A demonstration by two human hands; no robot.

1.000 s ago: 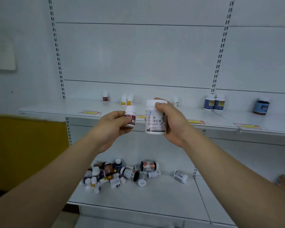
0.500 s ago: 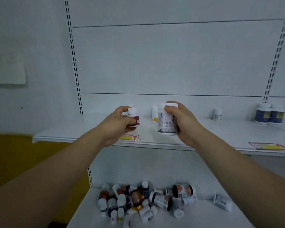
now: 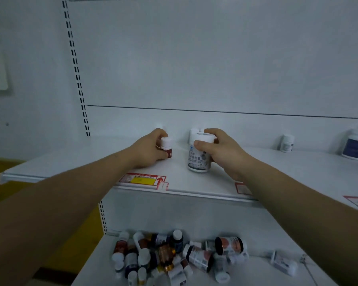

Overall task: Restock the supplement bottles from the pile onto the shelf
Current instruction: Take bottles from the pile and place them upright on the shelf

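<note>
Seen from the head camera, a small red-labelled bottle (image 3: pixel 167 148) is gripped upright by the left hand (image 3: pixel 148 150) on the white shelf (image 3: pixel 74 162), while a larger white bottle (image 3: pixel 198 154) is grasped by the right hand (image 3: pixel 221 150) just beside it, near the shelf's yellow price tag (image 3: pixel 144 179). A pile of supplement bottles (image 3: pixel 174 259) is left jumbled on the lower shelf (image 3: pixel 95 263), and a few more bottles (image 3: pixel 286 143) are stood further right on the upper shelf.
</note>
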